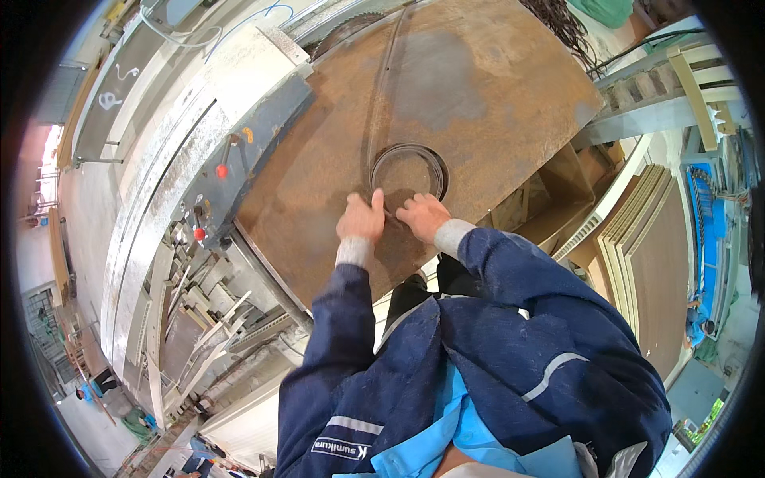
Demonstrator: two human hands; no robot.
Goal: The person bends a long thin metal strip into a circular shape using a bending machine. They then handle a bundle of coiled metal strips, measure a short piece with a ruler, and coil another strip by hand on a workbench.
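Observation:
A coil of thin dark strip (442,174), wound into a ring of several turns, lies flat on a rust-brown metal table (510,119). My left hand (362,217) is at the ring's near left edge, its thumb raised and its other fingers curled; whatever is in them is hidden. Just right of it, my right hand (424,217) reaches over the ring's near edge with its fingertips pinched together. A short dark bit shows between the two hands, but I cannot tell whether it belongs to the coil.
Left of the table stands a pale machine body (159,159) with a grey panel and red-knobbed levers (221,170). Part of a toothed round blade (347,30) shows at the far edge. Stacked boards (649,247) stand at the right. Scrap strips (191,334) lie lower left.

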